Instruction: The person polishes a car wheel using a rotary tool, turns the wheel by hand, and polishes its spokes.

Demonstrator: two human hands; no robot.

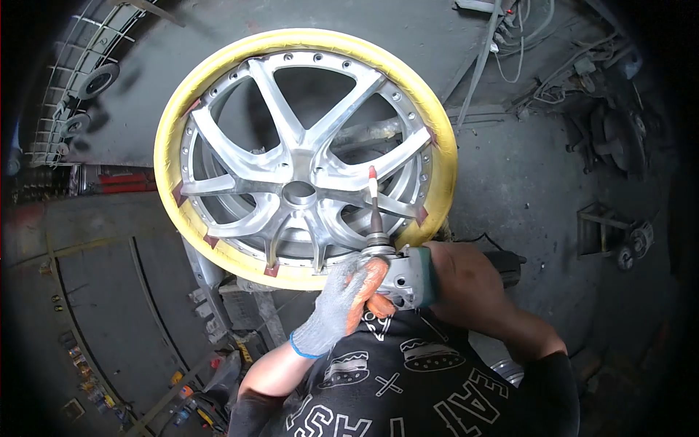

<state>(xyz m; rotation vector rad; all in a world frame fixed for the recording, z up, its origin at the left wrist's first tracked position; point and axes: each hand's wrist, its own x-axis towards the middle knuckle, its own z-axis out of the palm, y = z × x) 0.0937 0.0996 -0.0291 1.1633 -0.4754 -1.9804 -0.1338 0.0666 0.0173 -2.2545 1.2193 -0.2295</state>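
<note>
A silver multi-spoke alloy wheel (301, 171), its rim wrapped in yellow tape (169, 138), sits in front of me. My left hand (348, 291), in a grey and orange glove, is closed around the head of a green and silver power grinder (405, 280). Farther back along the grinder's body, my right hand (462, 280) is wrapped round it, its fingers mostly hidden. From the tool's head a thin spindle (376, 218) with a red and white tip (373, 180) reaches over the lower right spokes. I cannot tell whether the tip touches the metal.
Dark red pieces (271, 270) stick out between the tape and the spokes. A wire rack (62, 102) with small wheels stands far left. Cables (520, 44) hang at the upper right, above a wheeled metal frame (619, 237). Bottles and tools (189, 400) lie at lower left.
</note>
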